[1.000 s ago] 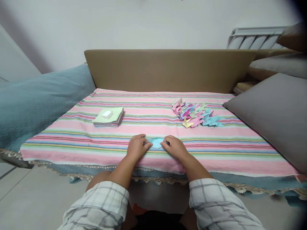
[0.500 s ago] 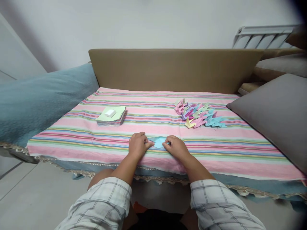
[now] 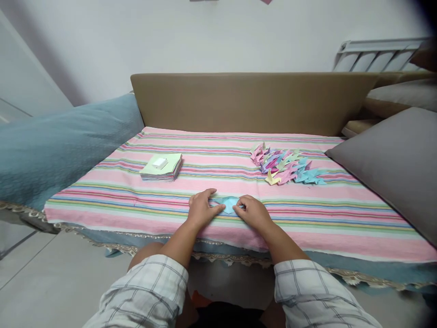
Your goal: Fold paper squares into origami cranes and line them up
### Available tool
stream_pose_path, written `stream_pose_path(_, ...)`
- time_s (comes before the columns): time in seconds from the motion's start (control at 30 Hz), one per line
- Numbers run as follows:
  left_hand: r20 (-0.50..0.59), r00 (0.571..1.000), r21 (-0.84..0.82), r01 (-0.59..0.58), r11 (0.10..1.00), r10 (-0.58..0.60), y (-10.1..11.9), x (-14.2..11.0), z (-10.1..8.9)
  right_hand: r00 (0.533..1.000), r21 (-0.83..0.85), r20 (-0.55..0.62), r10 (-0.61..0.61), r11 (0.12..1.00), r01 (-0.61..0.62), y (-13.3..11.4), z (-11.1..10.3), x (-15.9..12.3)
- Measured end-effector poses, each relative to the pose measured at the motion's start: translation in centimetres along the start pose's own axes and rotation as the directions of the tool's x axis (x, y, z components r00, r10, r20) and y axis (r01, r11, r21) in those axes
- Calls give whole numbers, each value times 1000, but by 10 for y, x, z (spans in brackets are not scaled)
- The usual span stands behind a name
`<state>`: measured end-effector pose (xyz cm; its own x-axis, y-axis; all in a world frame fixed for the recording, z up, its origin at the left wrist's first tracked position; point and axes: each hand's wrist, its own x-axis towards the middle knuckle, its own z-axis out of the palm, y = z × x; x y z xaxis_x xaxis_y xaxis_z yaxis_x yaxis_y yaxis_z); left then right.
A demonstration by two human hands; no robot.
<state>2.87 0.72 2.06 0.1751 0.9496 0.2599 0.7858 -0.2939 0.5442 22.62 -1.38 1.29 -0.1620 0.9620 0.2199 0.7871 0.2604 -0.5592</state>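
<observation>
A small light-blue folded paper (image 3: 228, 204) lies near the front edge of a striped pink cloth (image 3: 218, 182). My left hand (image 3: 201, 210) presses on the paper's left side with curled fingers. From the other side, my right hand (image 3: 253, 212) pinches the paper's right edge. Most of the paper is hidden under the fingers. A stack of coloured paper squares (image 3: 161, 166) with a small white item on top lies further back on the left. A pile of several folded paper cranes (image 3: 285, 166) lies at the back right.
The cloth covers a sofa seat with a tan backrest (image 3: 252, 102). A blue blanket (image 3: 58, 146) lies over the left side and grey cushions (image 3: 392, 159) at the right. A white radiator (image 3: 375, 52) hangs on the wall. My knees in checked shorts are below the seat edge.
The view has shifted slightly, so everything sits a little to the right. My left hand's fingers have spread a bit over the paper; both hands stay on it.
</observation>
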Motion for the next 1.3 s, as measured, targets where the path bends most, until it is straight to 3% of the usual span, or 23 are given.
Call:
stream_pose_path(0.2, -91, 996, 8, -23, 1000, 24, 11, 4, 11, 1000, -32, -24, -19, 999, 18, 0, 2, -1)
stream_pose_path(0.43, -12, 1000, 21, 4, 1000, -4, 6, 4, 5, 997, -138, -40, -63, 989, 57, -5, 2, -5)
stream_pose_path(0.57, 40, 994, 75, -102, 992, 99, 0, 4, 2, 994, -171, -54, -90, 982, 80, -5, 4, -5)
stream_pose_path(0.67, -19, 977, 152, -205, 967, 210, 1, 0, 6, 994, -173, -65, -90, 982, 77, -5, 4, -5)
stream_pose_path(0.73, -94, 939, 216, -306, 927, 332, 5, -4, 11, 994, -175, -69, -84, 982, 70, -5, 5, -5)
stream_pose_path(0.8, -81, 881, 251, -435, 865, 467, 12, -9, 17, 995, -171, -69, -76, 983, 63, -6, 5, -5)
stream_pose_path(0.87, -54, 860, 266, -478, 837, 508, 17, -13, 23, 995, -151, -71, -69, 987, 57, -5, 4, -5)
stream_pose_path(1.0, -51, 885, 277, -433, 858, 463, 22, -16, 29, 998, -5, -64, -15, 1000, 14, -2, -1, -5)
stream_pose_path(1.13, -53, 880, 248, -446, 860, 472, 21, -15, 29, 993, 173, -35, 109, 980, -101, 5, -10, -6)
stream_pose_path(1.3, -37, 873, 232, -466, 854, 487, 21, -15, 29, 983, 192, -38, 178, 967, -168, 8, -12, -5)
